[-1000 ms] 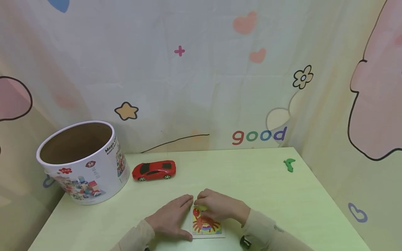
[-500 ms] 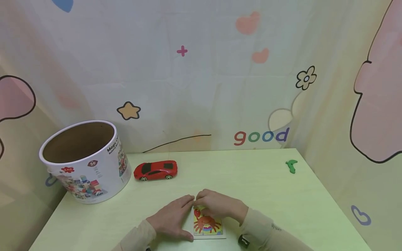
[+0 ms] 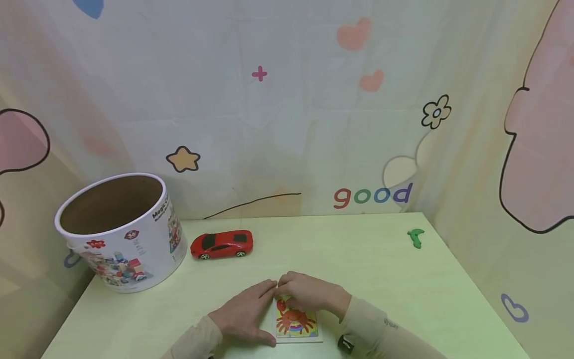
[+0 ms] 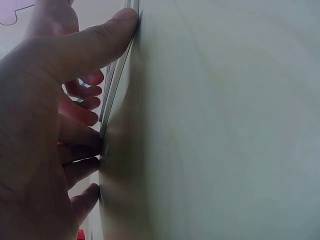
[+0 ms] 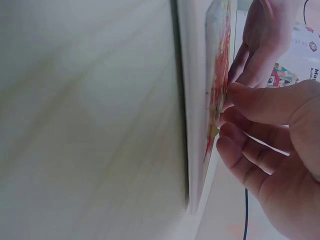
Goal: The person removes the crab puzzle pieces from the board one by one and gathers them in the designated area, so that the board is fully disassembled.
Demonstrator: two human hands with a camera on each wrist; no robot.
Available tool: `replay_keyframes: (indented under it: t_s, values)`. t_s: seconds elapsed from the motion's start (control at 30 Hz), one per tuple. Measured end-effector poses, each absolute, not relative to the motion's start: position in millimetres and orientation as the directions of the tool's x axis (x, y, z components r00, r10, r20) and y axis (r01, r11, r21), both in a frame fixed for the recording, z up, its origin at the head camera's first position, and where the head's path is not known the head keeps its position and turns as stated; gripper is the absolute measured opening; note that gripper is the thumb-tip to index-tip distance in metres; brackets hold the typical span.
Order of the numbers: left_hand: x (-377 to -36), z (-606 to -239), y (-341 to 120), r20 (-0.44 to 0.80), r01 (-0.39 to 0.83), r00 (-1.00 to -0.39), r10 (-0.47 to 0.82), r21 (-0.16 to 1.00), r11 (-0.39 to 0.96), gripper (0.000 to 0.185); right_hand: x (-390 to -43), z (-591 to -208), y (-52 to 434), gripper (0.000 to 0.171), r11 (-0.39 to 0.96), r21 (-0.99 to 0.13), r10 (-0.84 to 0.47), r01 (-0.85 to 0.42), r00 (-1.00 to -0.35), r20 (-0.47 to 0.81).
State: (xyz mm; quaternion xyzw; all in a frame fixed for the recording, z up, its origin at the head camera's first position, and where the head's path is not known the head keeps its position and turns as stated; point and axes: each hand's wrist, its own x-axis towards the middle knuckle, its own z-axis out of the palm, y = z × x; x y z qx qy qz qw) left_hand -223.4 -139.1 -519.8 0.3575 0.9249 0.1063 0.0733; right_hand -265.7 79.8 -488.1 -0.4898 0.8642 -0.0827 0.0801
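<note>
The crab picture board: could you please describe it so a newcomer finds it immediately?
On the pale green table, find the white bucket at the left, then the red toy car beside it. Nearer the camera, the right hand partly covers the crab picture board. Unlike its neighbours, this flat board shows a red crab on yellow.

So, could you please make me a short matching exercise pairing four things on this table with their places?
1. crab picture board
2. red toy car
3. small green object
4. white bucket

A. near the far right corner of the table
B. farthest left on the table
C. partly covered by the right hand
D. just right of the white bucket

Pairs: 1-C, 2-D, 3-A, 4-B
</note>
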Motion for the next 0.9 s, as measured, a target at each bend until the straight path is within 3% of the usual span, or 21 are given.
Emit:
replay_keyframes:
  t_s: [0.9]
  values:
    - [-225.4, -522.7, -141.0, -0.046, 0.642, -0.732, 0.680, 0.287, 0.711, 0.116, -271.4, -495.7, 74.0, 0.034, 0.506, -0.195, -0.862, -0.841, -0.504, -0.061]
